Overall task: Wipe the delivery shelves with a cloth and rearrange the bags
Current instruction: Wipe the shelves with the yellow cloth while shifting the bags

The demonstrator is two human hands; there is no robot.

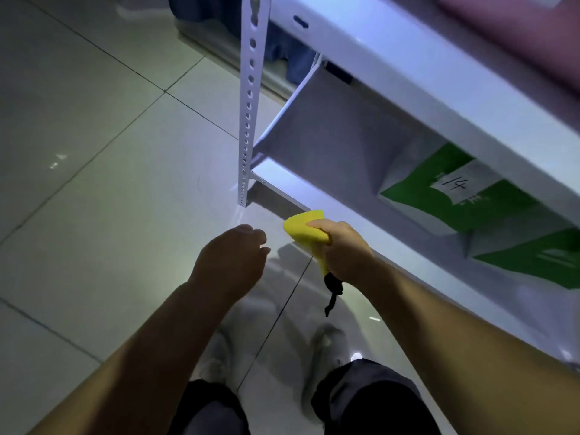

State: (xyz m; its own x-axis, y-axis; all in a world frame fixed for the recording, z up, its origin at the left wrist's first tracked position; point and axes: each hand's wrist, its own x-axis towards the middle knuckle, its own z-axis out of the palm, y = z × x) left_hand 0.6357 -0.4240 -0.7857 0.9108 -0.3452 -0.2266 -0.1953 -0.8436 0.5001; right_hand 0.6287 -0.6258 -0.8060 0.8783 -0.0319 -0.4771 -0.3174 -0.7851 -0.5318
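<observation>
My right hand (pixel 346 251) is closed around a yellow cloth (pixel 306 231) with a black loop hanging from it, held at the front edge of the lower white shelf (pixel 282 180). My left hand (pixel 233 259) hovers just left of it over the floor, fingers loosely curled and holding nothing. On that shelf, to the right, lie two green and white bags: one (pixel 452 191) with a paper label reading 14, and another (pixel 533 259) further right. The left part of the shelf surface is bare.
A white perforated upright post (pixel 249 98) stands at the shelf's left corner. An upper shelf beam (pixel 408 70) overhangs, with a pink thing (pixel 533 29) on top. Pale tiled floor (pixel 94 183) spreads left. My shoes (pixel 326 343) stand below.
</observation>
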